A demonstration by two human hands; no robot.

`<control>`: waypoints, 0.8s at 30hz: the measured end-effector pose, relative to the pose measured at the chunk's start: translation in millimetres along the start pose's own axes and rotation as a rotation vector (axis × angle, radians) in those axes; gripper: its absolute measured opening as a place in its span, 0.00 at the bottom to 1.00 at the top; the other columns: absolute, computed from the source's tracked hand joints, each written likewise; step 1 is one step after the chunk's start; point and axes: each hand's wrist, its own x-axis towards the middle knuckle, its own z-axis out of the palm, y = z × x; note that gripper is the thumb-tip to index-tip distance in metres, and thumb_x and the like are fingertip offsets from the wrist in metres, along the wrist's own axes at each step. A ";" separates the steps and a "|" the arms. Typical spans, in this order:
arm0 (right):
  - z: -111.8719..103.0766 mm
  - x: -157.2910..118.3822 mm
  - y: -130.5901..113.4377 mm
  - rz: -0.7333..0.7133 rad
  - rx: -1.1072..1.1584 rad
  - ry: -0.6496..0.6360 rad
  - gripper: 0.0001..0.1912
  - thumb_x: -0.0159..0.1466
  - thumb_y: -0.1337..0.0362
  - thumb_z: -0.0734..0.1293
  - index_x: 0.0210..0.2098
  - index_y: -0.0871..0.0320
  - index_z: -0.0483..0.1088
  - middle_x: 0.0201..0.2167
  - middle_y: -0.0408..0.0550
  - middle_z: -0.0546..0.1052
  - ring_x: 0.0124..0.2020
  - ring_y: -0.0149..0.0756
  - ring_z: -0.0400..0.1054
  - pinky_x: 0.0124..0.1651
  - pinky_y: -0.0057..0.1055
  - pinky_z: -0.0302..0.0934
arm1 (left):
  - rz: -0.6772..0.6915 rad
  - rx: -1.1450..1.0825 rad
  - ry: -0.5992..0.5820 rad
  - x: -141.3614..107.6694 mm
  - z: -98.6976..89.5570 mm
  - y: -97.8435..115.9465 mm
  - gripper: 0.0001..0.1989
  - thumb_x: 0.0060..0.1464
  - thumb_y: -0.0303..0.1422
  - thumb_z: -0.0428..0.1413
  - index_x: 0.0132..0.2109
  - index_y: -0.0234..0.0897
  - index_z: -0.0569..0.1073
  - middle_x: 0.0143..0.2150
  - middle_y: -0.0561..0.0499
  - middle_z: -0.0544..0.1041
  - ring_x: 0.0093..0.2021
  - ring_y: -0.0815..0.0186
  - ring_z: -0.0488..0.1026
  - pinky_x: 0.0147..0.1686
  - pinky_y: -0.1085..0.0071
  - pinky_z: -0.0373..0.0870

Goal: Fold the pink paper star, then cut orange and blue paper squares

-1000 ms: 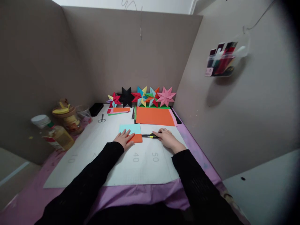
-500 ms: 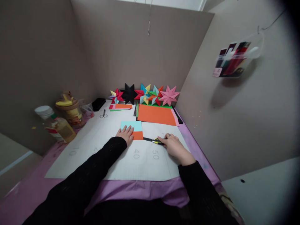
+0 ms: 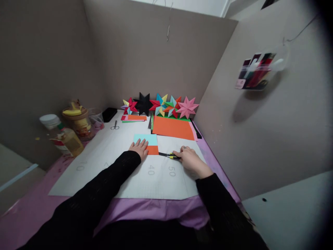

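My left hand (image 3: pixel 139 148) lies flat, fingers spread, on a light blue sheet of paper (image 3: pixel 152 139) and an orange piece of paper (image 3: pixel 153 150) below it. Whether the two are separate pieces or one folded over the other, I cannot tell. My right hand (image 3: pixel 191 160) is closed around the black and yellow handles of a pair of scissors (image 3: pixel 169 155). The dark blades point left, their tip at the lower right corner of the orange piece. My palm hides part of the handles.
Colored paper stars (image 3: pixel 187 107) lean on the back wall. Before them lie an orange paper stack (image 3: pixel 173 127) and small paper strips (image 3: pixel 136 118). Small scissors (image 3: pixel 114 126), a black case (image 3: pixel 109 114) and a bottle (image 3: pixel 69 142) are leftward. A clear holder (image 3: pixel 256 74) hangs at right.
The camera view has shifted slightly. My left hand stays on the paper, and the scissors in my right hand remain at the paper's right edge.
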 end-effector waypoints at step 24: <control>-8.1 9.9 -29.9 -0.047 -0.031 -0.014 0.26 0.61 0.69 0.60 0.58 0.45 0.62 0.44 0.54 0.68 0.45 0.44 0.60 0.42 0.32 0.48 | 0.004 -0.043 -0.010 2.8 4.6 -3.0 0.29 0.60 0.40 0.37 0.67 0.42 0.48 0.70 0.52 0.44 0.69 0.53 0.39 0.62 0.48 0.42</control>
